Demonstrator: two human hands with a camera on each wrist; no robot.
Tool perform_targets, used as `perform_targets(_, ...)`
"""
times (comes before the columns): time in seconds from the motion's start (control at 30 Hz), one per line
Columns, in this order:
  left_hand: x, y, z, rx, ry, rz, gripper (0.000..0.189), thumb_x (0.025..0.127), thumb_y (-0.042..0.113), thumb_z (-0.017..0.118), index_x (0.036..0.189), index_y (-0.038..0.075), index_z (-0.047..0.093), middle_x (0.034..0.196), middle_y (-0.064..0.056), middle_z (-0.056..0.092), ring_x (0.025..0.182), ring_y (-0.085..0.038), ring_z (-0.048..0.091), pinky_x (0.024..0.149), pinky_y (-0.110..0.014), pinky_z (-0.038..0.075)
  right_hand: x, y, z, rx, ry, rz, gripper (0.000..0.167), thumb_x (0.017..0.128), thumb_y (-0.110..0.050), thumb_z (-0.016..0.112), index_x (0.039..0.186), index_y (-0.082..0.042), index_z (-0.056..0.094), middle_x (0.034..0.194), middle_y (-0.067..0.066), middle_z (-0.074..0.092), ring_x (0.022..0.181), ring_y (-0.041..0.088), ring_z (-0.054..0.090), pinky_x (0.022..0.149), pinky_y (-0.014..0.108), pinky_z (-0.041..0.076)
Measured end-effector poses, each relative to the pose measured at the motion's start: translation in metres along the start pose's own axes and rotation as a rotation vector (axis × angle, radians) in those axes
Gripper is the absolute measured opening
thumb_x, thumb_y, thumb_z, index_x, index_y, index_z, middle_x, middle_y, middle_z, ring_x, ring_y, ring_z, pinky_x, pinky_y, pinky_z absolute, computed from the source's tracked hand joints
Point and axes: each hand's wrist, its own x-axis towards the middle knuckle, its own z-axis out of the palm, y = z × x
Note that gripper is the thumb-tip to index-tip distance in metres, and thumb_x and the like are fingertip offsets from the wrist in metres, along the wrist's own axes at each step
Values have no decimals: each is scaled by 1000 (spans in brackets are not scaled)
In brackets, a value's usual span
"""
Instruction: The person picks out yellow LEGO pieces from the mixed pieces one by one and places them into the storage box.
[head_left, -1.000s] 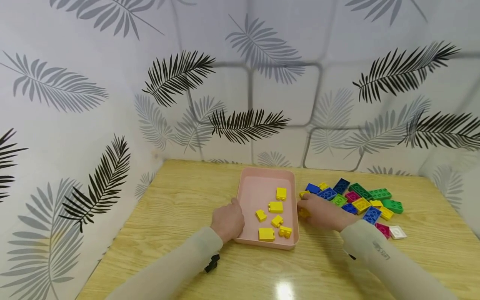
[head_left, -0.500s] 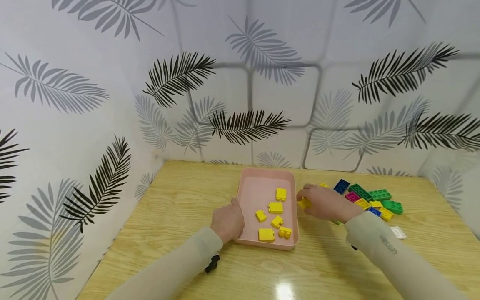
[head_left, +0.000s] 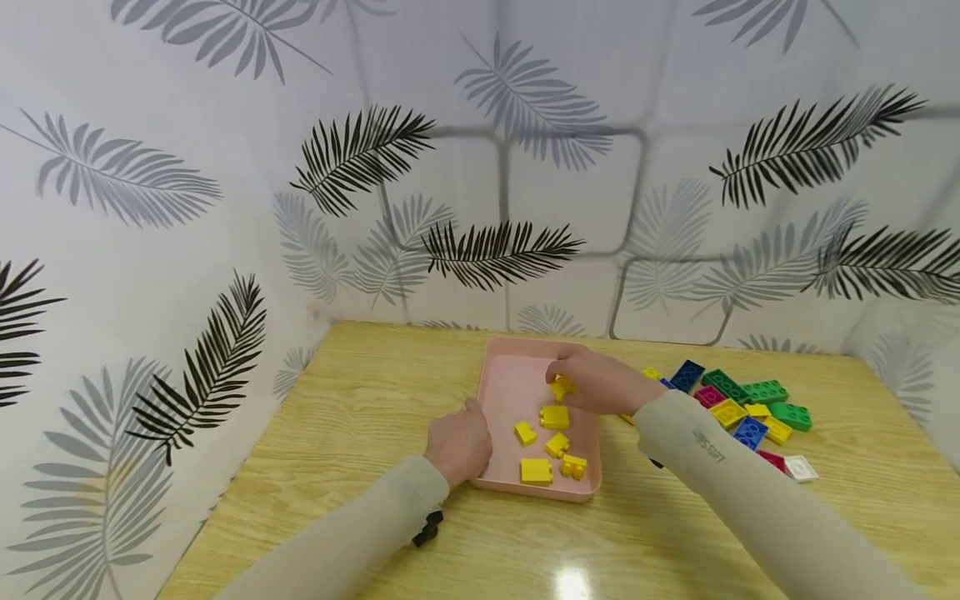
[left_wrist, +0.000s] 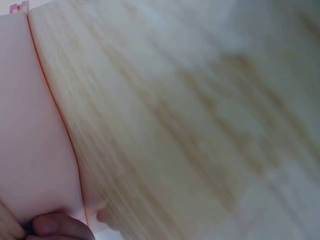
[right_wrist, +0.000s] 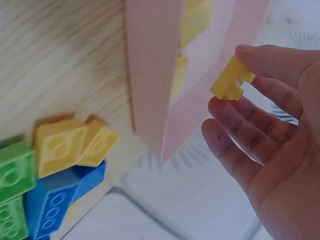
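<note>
A wooden table (head_left: 375, 375) bears a pink tray (head_left: 517, 371), and a pile of coloured bricks (head_left: 727, 413) spreads to its right. The left hand (head_left: 459, 444) grips the tray's left rim near its front corner, fingers curled. The right hand (head_left: 596, 382), over the tray's far right part, pinches a small yellow brick (right_wrist: 230, 80) between thumb and fingers; more yellow bricks (head_left: 555, 417) lie inside.

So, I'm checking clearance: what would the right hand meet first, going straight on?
Likely the pink tray's wall, near its far-left corner, unless the right hand passes above; height's unclear.
</note>
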Motion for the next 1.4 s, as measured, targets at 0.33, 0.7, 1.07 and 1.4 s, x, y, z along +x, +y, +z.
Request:
perform_targets(0.33, 2, 0, 1, -9, -7, -15, 57, 100, 31, 57, 144, -4, 44, 73, -9, 65, 59, -18, 62, 61, -40, 57, 32, -5, 9, -81, -38, -43, 28, 86, -19, 81, 113, -12, 75, 111, 6, 68, 101, 22, 60, 92, 40, 53)
perform_targets(0.7, 1, 2, 0, -5, 4, -9, 56, 100, 31, 58, 143, -4, 46, 76, -9, 67, 60, -18, 63, 60, -39, 57, 37, -2, 20, -78, -93, 15, 35, 89, -18, 78, 123, -16, 71, 119, 7, 65, 102, 21, 59, 95, 38, 53)
perform_targets(1.07, 1, -1, 1, -9, 18, -4, 55, 101, 29, 56, 143, -5, 45, 74, -10, 66, 58, -17, 62, 58, -39, 56, 6, -8, 11, 37, -51, 28, 31, 93, -17, 74, 123, -11, 70, 119, 8, 66, 100, 22, 63, 91, 40, 55)
perform_targets(1.4, 1, -1, 1, -5, 24, 12, 56, 101, 29, 56, 144, -6, 46, 72, -9, 66, 55, -16, 60, 58, -39, 57, -49, 6, 7, 71, 34, 106, 32, 93, -16, 73, 124, -11, 69, 123, 8, 66, 104, 26, 67, 89, 44, 56)
